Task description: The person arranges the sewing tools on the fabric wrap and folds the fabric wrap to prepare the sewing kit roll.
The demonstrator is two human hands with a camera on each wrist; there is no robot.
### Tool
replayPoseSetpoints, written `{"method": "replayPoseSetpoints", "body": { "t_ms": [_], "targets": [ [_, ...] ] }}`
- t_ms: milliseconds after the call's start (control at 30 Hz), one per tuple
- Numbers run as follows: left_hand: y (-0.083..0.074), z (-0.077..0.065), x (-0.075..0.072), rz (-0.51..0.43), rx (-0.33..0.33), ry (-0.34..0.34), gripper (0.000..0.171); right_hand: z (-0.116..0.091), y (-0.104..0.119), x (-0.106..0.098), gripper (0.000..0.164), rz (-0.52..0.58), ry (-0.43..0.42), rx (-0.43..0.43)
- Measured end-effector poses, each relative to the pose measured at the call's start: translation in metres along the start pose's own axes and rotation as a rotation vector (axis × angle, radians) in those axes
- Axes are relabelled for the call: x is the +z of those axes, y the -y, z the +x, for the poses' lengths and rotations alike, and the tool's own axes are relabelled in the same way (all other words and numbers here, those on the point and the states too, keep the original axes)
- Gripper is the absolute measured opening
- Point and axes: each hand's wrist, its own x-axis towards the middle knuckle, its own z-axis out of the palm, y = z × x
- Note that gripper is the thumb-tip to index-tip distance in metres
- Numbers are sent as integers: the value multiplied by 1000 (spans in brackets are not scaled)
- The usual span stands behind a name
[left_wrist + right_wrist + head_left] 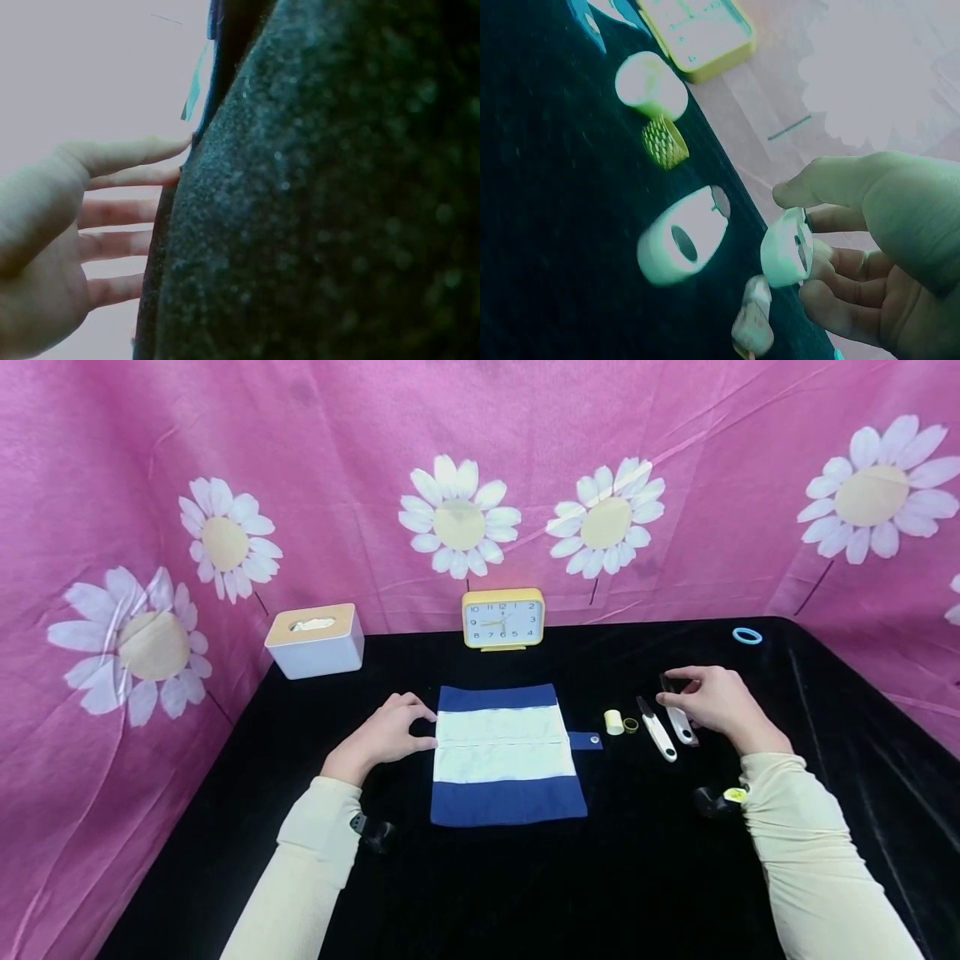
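A blue cloth pouch (510, 802) with a cream middle lies spread flat on the black cloth. Along its left edge my left hand (386, 731) rests thumb and index fingertips, apart from each other; in the left wrist view, the left hand (67, 225) has its fingers fairly straight. My right hand (716, 702) pinches a white-handled tool with a dark tip (678, 723) between thumb and fingers. Beside it lies a similar white tool (660, 737) with a hole in its end. A cream thread spool (613, 722) and a brass-coloured thimble ring (631, 725) sit nearer the pouch.
A snap strap (587, 741) sticks out from the pouch's right side. Further back stand a yellow clock (503, 619) and a tissue box (318, 652). A blue ring (747, 636) lies at the far right. In the right wrist view, a small pinkish object (752, 322) lies below the tool.
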Motion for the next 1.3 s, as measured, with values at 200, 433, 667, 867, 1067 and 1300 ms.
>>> {"method": "replayPoseSetpoints", "body": {
  "t_ms": [200,433,667,867,1067,1300],
  "targets": [
    [1,0,-1,7,3,-6,42,5,12,2,53,-23,-30,-30],
    [1,2,-1,7,14,-4,42,6,31,3,53,17,-30,2],
    [2,3,-1,15,22,-7,41,13,54,9,54,97,4,11],
    [2,2,0,9,14,-6,42,20,71,17,54,127,17,28],
    [3,2,1,9,17,-10,41,25,85,28,56,143,45,19],
    [3,2,1,15,22,-15,40,28,101,45,58,139,77,4]
  ]
}}
